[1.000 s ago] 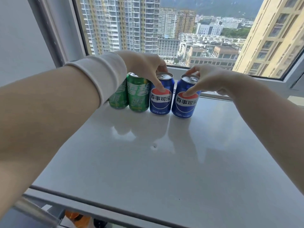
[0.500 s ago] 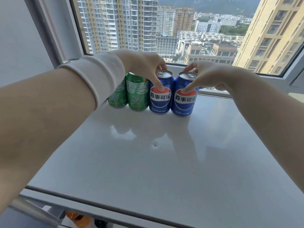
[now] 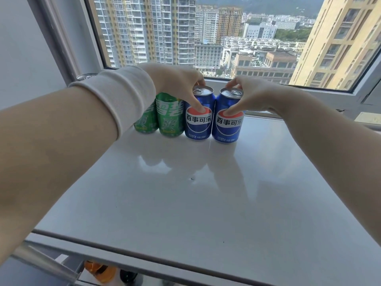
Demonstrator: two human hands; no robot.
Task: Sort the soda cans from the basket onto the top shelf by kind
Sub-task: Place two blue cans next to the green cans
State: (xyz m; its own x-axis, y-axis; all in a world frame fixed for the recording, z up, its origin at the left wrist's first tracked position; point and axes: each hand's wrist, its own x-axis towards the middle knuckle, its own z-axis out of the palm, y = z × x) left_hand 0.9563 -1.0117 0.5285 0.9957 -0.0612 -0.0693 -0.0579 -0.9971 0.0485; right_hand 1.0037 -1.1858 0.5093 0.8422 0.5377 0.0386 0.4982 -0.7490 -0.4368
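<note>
Several cans stand upright in a row at the back of the white top shelf (image 3: 185,203), by the window. Two green cans (image 3: 170,118) are on the left, the outer one (image 3: 145,124) partly hidden behind my sleeve. Two blue cans follow on the right, touching each other. My left hand (image 3: 177,85) grips the left blue can (image 3: 199,124), thumb on its front and fingers over the rim. My right hand (image 3: 251,96) grips the right blue can (image 3: 227,126) the same way. The basket is out of view.
A large window (image 3: 226,38) with its frame runs right behind the cans. A grey wall (image 3: 24,48) closes the left side. Below the shelf's front edge an orange object (image 3: 101,271) and a dark one show on a lower level.
Both hands keep their hold on the blue cans. The right blue can has slid left until it sits against the left blue can; the view shifted slightly.
</note>
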